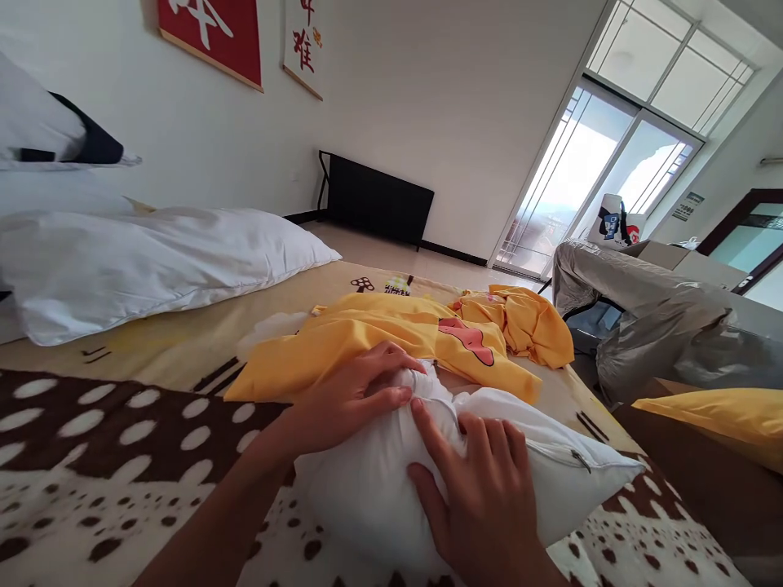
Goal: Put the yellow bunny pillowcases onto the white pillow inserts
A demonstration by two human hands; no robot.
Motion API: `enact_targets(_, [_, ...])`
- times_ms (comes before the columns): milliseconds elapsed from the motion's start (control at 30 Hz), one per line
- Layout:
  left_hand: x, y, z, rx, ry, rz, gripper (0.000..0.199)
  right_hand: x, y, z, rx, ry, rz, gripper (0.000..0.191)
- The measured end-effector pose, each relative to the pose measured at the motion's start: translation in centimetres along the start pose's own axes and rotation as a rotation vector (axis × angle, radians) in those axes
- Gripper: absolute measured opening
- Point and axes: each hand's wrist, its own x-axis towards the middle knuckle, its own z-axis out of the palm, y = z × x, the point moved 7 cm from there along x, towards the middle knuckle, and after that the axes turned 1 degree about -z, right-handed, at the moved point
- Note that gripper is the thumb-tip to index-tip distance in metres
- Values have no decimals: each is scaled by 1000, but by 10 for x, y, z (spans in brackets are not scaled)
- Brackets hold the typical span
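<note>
A white pillow (367,497) with a zipper along its right side lies on the bed in front of me. My left hand (348,399) pinches a fold of its white fabric at the top edge, thumb and fingers bent round the cloth. My right hand (483,481) rests on the pillow with its fingers apart, the index fingertip touching the fabric near the left thumb. The zipper pull (580,461) hangs near the right corner. Just beyond the pillow lies a yellow cloth (355,326) with a pink patch, and a bunched yellow cloth (538,326) sits behind it.
Another white pillow (171,269) lies at the left on the patterned bedding (79,432). To the right are plastic-covered items (661,302) and a yellow cushion (727,416). A black folded panel (379,200) stands by the wall, left of a glass door (568,163).
</note>
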Motion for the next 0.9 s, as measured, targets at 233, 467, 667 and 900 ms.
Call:
enact_targets(233, [4,-6,6,70,114,-66,33,9,-18,4,77,16,33,49])
enact_targets(467, [9,-15,4,-15,176,-104,25,17,-17,22,30,-203,-11,57])
enact_targets(667, [8,-12,-1,-171,318,-76,24,37,-14,46,82,-488,-46,46])
enact_targets(900, [5,8,5,-26,344,-9,22,46,-26,50,148,-471,-208,49])
